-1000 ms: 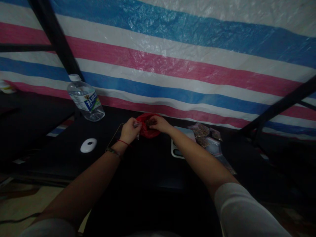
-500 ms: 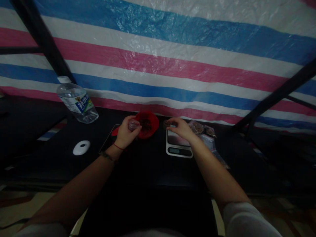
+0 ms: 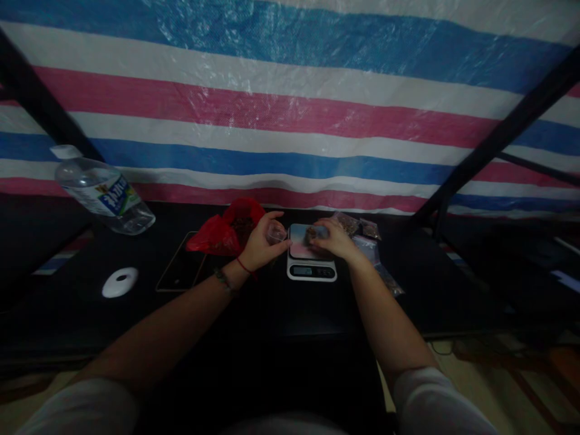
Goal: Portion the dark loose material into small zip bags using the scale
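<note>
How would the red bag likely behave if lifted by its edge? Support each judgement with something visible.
The red bag is probably floppy: its thin-looking sides are creased and slumped. Its dark contents could spill if it tilted, since the mouth appears open. It would perhaps sag where those contents are gathered, as nothing rigid visibly frames it.

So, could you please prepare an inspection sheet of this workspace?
Surface: dark table, dimly lit.
Job's things: scale; red bag with brown pieces inside; small filled bags right of the scale.
Clutter: clear bottle, phone-like slab and white oval object on the left side.
Grips: left grip holds a clear plastic item beside the scale; right grip is around a brown clump over it.
Cables: perhaps one thin cord on the floor, right.
Surroundings: striped sheet behind; dark frame bars at both sides.
</note>
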